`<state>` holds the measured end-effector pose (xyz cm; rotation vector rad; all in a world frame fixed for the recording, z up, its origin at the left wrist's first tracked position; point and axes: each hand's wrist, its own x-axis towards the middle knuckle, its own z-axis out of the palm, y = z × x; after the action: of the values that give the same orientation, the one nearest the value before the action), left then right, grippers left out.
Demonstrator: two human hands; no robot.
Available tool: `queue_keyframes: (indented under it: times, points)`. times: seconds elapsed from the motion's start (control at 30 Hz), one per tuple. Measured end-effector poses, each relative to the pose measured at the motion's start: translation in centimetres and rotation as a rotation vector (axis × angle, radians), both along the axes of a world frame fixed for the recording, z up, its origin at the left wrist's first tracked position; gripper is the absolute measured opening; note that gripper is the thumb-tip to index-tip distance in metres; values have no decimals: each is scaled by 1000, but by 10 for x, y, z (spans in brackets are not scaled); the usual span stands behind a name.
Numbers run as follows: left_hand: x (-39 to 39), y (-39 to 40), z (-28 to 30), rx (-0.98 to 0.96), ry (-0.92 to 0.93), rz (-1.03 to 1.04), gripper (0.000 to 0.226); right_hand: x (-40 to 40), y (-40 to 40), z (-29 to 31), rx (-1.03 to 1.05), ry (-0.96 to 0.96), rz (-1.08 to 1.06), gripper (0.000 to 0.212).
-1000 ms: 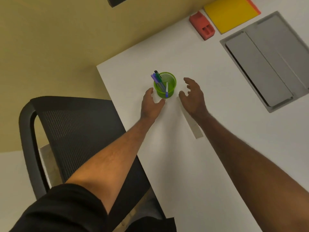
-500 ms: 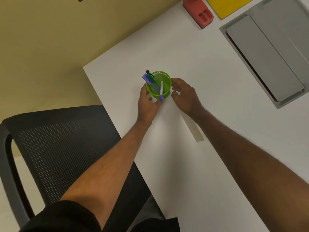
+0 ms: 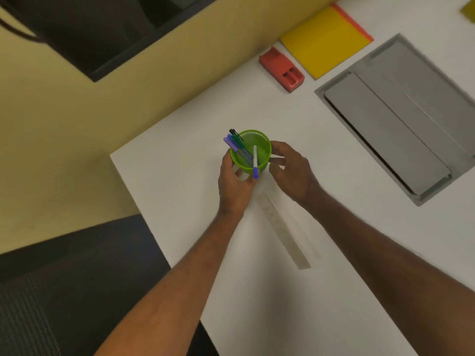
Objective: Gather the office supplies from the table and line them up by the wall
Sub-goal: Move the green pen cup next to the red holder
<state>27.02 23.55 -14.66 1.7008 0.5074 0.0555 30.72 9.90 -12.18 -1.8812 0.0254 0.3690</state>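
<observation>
Cupping the light green mesh pen cup [image 3: 257,152] mid-frame, left hand [image 3: 235,185] and right hand [image 3: 293,173] fingers curled around its sides, probably tippy with loose pens [image 3: 255,160].

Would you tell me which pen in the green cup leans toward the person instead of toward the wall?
The white pen with the blue cap; it tips over the green cup's near rim, while the others cluster at the far-left rim.

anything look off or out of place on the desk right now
Nothing is spilled or damaged. One white pen leans apart from the other pens in the green pen cup, and the clear ruler lies alone, far from the wall.
</observation>
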Motion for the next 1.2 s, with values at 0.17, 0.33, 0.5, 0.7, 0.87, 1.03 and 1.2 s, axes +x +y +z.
queue_keyframes:
  times: [0.17, 0.33, 0.5, 0.7, 0.87, 1.03, 1.2]
  points:
    - [53, -11, -5, 15, -14, -43, 73, 48, -10, -3, 8, 42, -73, 50]
    - [111, -10, -11, 44, -56, -52, 73, 105, -9, -10, -22, 60, -73, 49]
    - [162, -6, -18, 65, -64, -35, 72, 157, -4, -20, 6, 44, -59, 48]
    - [203, 3, -20, 101, -45, -37, 68, 201, 7, -29, 78, 3, -34, 50]
    - [215, 6, -21, 81, -35, -37, 68, 212, 10, -34, 87, 2, -17, 54]
    - [214, 8, -24, 76, -18, -46, 68, 211, 11, -34, 100, 13, 0, 50]
    - [202, 5, -22, 158, 62, -38, 76, 186, 4, -29, 6, -16, -57, 57]
